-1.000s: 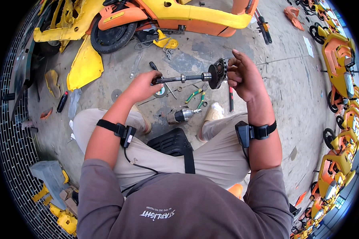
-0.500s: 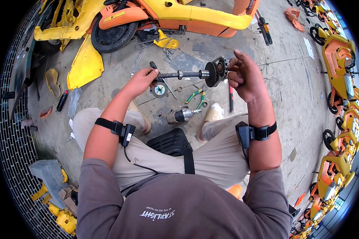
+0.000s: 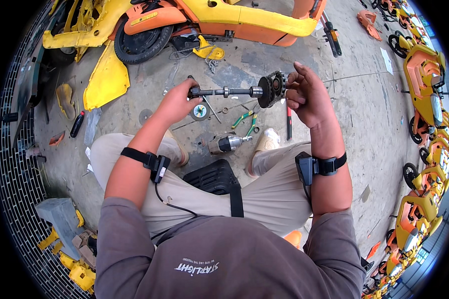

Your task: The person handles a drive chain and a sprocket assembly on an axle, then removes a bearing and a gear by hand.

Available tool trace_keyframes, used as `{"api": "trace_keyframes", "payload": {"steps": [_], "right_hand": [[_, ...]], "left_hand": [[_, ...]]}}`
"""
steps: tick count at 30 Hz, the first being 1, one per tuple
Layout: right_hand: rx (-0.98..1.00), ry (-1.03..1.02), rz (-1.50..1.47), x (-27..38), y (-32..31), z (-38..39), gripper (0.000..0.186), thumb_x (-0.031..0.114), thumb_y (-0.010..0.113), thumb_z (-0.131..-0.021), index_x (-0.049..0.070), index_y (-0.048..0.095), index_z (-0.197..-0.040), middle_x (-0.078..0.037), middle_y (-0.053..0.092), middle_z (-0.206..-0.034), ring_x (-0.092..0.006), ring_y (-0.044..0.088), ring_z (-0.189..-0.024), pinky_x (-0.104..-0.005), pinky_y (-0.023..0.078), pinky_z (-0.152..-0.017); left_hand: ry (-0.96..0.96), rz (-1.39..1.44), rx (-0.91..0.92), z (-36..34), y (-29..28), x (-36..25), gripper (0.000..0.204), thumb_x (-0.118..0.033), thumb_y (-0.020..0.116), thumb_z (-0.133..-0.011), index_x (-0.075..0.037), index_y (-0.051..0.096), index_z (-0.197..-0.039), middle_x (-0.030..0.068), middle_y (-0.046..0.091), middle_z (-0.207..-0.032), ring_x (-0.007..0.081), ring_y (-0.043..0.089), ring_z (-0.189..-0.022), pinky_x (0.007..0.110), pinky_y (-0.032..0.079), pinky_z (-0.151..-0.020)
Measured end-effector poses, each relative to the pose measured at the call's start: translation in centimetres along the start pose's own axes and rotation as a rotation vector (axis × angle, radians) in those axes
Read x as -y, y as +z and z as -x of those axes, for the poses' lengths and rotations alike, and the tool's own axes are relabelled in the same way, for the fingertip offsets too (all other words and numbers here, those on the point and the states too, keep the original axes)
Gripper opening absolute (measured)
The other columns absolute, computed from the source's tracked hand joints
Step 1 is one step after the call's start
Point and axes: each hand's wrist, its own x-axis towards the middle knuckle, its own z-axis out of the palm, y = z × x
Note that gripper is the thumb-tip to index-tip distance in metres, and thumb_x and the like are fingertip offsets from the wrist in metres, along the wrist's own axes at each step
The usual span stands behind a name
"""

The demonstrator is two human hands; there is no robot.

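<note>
floor (image 3: pixel 374 117): grey, stained | left: dark brickwork (image 3: pixel 17 189) | light: bright

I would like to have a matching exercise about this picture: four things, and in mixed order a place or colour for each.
1. Metal shaft
2. Pliers
3. Power tool
4. Black wheel

A. Between the shoes
B. Partly covered by an orange fender
C. Green handles
D. Held at one end by the left hand

Pairs: 1-D, 2-C, 3-A, 4-B

The metal shaft (image 3: pixel 240 91) has glossy collars (image 3: pixel 256 91), the sprocket (image 3: pixel 274 89) looks dull, the trousers (image 3: pixel 279 207) matt cloth.
</note>
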Motion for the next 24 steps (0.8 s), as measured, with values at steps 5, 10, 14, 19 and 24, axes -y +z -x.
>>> {"api": "trace_keyframes", "payload": {"steps": [5,10,14,19,24], "right_hand": [[-0.006,0.019,0.007,-0.09,0.28,0.04,0.034,0.04,0.069,-0.092,0.01,0.057,-0.081,0.004,0.042,-0.066,-0.0055,0.032,-0.049,-0.023,0.027,-0.046],[0.006,0.026,0.018,-0.07,0.45,0.15,0.033,0.039,0.069,-0.092,0.01,0.057,-0.081,0.004,0.042,-0.067,-0.0057,0.032,-0.049,-0.023,0.028,-0.047],[0.003,0.029,0.017,-0.25,0.33,0.06,0.033,0.038,0.069,-0.092,0.01,0.057,-0.081,0.004,0.042,-0.067,-0.0058,0.033,-0.049,-0.023,0.028,-0.047],[0.002,0.029,0.026,-0.29,0.95,0.32,0.032,0.037,0.069,-0.092,0.009,0.057,-0.082,0.004,0.042,-0.067,-0.0055,0.033,-0.049,-0.0232,0.028,-0.047],[0.019,0.037,0.046,-0.54,1.19,0.34,0.032,0.037,0.069,-0.092,0.009,0.056,-0.084,0.004,0.044,-0.07,-0.0055,0.033,-0.05,-0.0234,0.028,-0.047]], "left_hand": [[0.116,-0.196,-0.068,0.15,-0.05,0.03,0.038,-0.012,0.075,-0.08,-0.005,0.063,-0.115,0.018,0.07,-0.102,0.0373,0.065,-0.098,0.047,0.05,-0.085],[0.183,-0.25,-0.074,0.57,0.13,-0.35,0.036,-0.012,0.074,-0.079,-0.005,0.067,-0.113,0.0163,0.069,-0.099,0.0353,0.064,-0.097,0.044,0.05,-0.086],[0.201,-0.32,-0.047,0.42,0.39,0.28,0.033,-0.014,0.072,-0.079,-0.005,0.071,-0.11,0.0155,0.068,-0.093,0.0347,0.062,-0.095,0.043,0.05,-0.085],[0.167,-0.33,0.003,0.52,0.26,0.25,0.031,-0.015,0.071,-0.078,-0.004,0.072,-0.107,0.0161,0.067,-0.093,0.0353,0.062,-0.095,0.043,0.05,-0.085],[0.088,-0.341,0.05,0.69,0.33,-0.21,0.029,-0.016,0.07,-0.076,-0.003,0.071,-0.103,0.0172,0.067,-0.093,0.0364,0.063,-0.095,0.044,0.051,-0.084]]}}
